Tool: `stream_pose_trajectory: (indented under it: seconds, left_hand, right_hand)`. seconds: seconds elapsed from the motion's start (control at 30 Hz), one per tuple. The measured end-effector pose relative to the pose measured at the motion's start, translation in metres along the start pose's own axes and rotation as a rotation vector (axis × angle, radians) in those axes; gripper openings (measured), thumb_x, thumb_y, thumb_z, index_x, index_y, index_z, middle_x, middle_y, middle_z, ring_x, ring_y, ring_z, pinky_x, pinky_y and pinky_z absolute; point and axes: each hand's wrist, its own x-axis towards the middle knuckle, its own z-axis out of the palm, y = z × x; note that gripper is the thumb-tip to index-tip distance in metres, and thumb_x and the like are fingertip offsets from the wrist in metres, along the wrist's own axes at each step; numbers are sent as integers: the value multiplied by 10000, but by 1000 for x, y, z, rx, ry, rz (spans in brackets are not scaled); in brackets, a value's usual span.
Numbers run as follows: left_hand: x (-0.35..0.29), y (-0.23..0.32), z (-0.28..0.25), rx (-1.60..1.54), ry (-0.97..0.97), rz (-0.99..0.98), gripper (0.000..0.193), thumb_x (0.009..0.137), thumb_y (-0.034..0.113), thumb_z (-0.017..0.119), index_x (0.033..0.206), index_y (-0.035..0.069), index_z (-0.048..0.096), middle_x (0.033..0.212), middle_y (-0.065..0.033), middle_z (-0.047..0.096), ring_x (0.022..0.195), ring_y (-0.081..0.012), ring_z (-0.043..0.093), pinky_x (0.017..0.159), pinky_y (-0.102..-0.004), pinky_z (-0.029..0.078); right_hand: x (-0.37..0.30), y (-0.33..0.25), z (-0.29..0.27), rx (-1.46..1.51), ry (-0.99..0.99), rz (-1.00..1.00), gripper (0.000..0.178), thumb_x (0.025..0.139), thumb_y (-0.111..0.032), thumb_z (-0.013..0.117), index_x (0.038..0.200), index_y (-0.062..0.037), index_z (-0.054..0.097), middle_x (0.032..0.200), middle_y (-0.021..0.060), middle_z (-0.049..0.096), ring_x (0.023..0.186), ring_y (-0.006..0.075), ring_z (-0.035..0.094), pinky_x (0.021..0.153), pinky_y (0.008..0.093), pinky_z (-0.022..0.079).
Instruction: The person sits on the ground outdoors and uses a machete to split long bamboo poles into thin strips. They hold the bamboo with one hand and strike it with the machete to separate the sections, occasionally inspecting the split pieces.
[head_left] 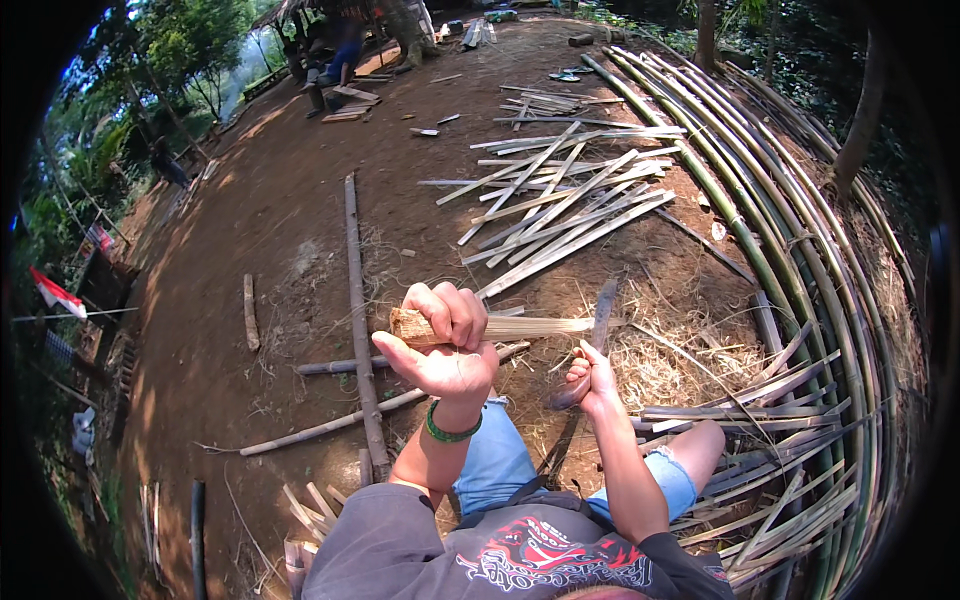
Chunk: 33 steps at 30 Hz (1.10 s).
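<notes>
My left hand point(450, 350) is curled round a split bamboo strip point(540, 327), its thumb stretched out to the left. The strip lies level across my front, with its thick, rough end sticking out left of the fist and its pale, narrower length running right. My right hand point(594, 378) grips the handle of a machete point(605, 305). Its dark blade points away from me and crosses the strip's right end; whether the edge touches it I cannot tell. Pale shavings point(665, 365) cover the ground beside the machete.
Long bamboo poles point(745, 225) curve along the right side. Split strips point(570, 200) lie in a loose pile ahead, and more slats point(770, 480) are heaped at my right. A thin log point(360, 300) and a stick point(330, 432) lie on my left. Another person point(343, 55) sits far off.
</notes>
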Motion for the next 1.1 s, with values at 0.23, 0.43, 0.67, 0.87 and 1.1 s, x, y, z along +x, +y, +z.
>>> stream_pose_trajectory:
  seconds: [0.23,0.43,0.67,0.87,1.1]
  left_hand:
    - [35,12,26,19,88,159,703,912,743,232,642,104,351,529,-8,304,416,-104,216,381,-239,183]
    - [43,-6,41,36,101,142,582,948,569,316,605,101,359,490,-10,320,392,-110,255,378,-243,195]
    - [33,-54,28,141,117,-21,638,902,673,352,600,112,320,474,10,276,402,-93,204,380,-247,139]
    - [29,-60,30,140,86,-5,671,883,727,326,601,118,313,467,10,278,394,-92,181,389,-248,114]
    - [29,-68,45,198,161,16,666,893,721,321,589,129,288,465,16,237,405,-98,157,384,-258,120]
  right_hand:
    - [-47,9,-20,-278,125,-49,301,909,-322,670,803,-128,466,564,-41,418,457,88,424,437,258,386]
    - [-73,14,-28,-467,188,-132,339,926,-352,642,757,-143,437,569,-44,400,442,70,396,411,246,351]
    - [-91,16,1,-674,50,-443,311,929,-307,651,796,-65,509,537,-16,462,423,69,444,396,235,352]
    - [-108,12,32,-816,-36,-699,346,924,-323,654,770,-46,515,513,-31,448,444,52,418,428,257,326]
    - [-114,14,42,-1216,67,-827,318,873,-235,697,746,-11,510,491,86,498,422,183,511,433,339,367]
